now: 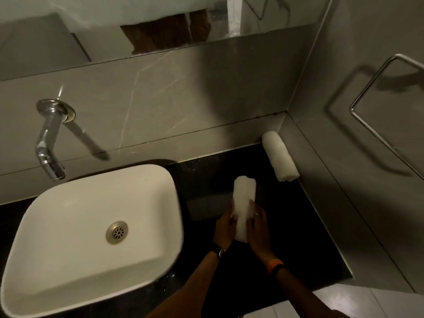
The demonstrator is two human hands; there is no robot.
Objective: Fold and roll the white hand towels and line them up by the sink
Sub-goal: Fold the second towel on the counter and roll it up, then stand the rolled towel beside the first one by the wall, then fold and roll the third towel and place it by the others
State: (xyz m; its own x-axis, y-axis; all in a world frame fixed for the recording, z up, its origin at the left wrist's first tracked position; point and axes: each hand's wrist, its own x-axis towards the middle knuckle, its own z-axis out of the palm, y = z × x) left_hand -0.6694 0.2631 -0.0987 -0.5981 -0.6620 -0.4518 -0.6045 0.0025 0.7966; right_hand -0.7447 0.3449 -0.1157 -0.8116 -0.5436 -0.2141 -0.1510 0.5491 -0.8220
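A rolled white hand towel lies on the black counter just right of the white basin. My left hand grips its near end from the left and my right hand grips it from the right; the near end is partly hidden between my palms. A second rolled white towel rests at the back right of the counter, along the side wall, apart from my hands.
A chrome wall spout overhangs the basin's back left. A metal towel ring is mounted on the right wall. A mirror runs above the tiled backsplash. The counter's front edge lies near my forearms.
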